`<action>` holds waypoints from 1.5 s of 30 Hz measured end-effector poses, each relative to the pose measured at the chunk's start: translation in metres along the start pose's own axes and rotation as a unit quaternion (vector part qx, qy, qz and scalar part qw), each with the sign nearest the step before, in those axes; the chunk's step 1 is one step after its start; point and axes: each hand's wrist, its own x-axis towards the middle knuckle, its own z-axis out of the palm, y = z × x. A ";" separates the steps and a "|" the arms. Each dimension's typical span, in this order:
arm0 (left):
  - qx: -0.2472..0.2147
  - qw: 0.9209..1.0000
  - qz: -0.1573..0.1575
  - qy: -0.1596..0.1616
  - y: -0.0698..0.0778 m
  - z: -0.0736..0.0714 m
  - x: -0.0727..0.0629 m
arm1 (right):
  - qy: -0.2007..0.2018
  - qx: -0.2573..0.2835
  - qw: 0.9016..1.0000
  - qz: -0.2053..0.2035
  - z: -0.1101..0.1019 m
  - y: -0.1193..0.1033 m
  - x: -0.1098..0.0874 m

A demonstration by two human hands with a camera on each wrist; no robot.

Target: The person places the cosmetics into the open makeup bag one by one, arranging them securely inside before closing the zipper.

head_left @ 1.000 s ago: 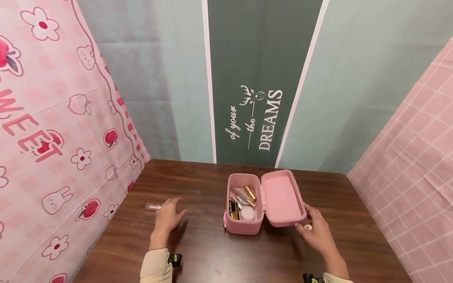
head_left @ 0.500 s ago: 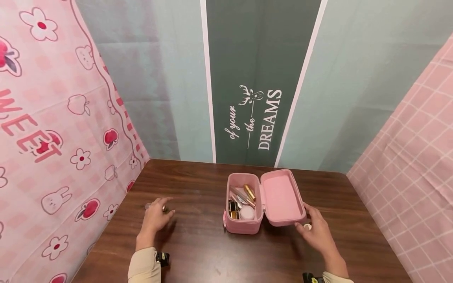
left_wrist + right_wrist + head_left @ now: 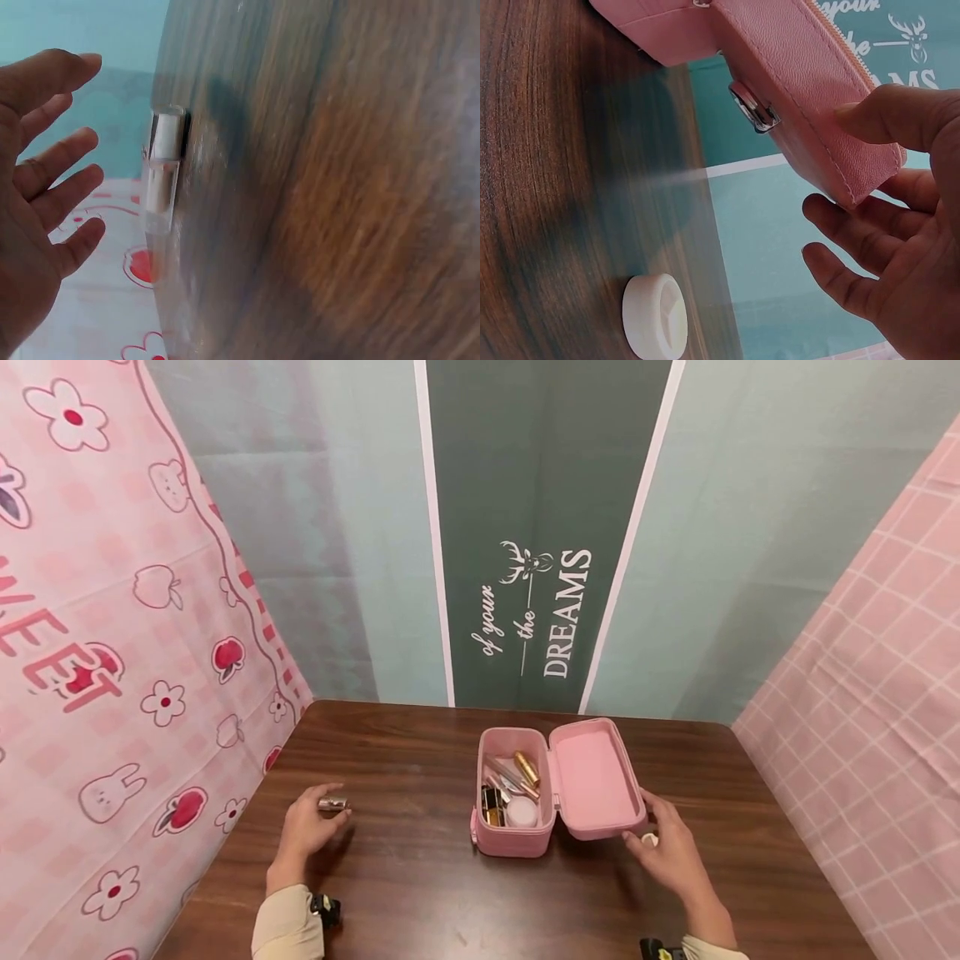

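Note:
My left hand [image 3: 303, 827] is over the left side of the table, fingers spread around a small clear cosmetic tube [image 3: 332, 804] with a whitish top. In the left wrist view that tube [image 3: 166, 169] lies on the wood, a gap away from the fingertips. My right hand [image 3: 667, 843] pinches the lid [image 3: 597, 777] of a pink makeup case [image 3: 513, 841] at its near right corner, thumb on the outer face and fingers beneath. The lid is swung back to the right. Inside the case lie a gold tube [image 3: 527, 768], slim tubes, a black-and-gold item [image 3: 492, 807] and a round pale jar [image 3: 522, 812].
A small white round item [image 3: 655, 316] stands on the table below my right hand. The dark wooden table [image 3: 420, 893] meets a green-blue curtain [image 3: 300, 527] at the back. Pink patterned cloth hangs left and right.
My left hand has moved left to the tube, whose silvery end now shows between thumb and fingers. My right hand stays on the lid. The head view has shifted slightly.

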 end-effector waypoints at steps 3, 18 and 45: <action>-0.002 1.000 -0.016 0.000 -0.006 -0.003 0.003 | 0.003 0.000 1.000 -0.003 0.000 0.000 0.001; 0.019 0.996 -0.067 -0.059 -0.024 -0.006 0.003 | -0.007 -0.003 1.000 0.010 0.000 0.001 0.000; -0.004 0.998 -0.049 -0.031 -0.031 0.014 -0.003 | 0.005 0.001 1.000 0.005 0.003 0.003 0.000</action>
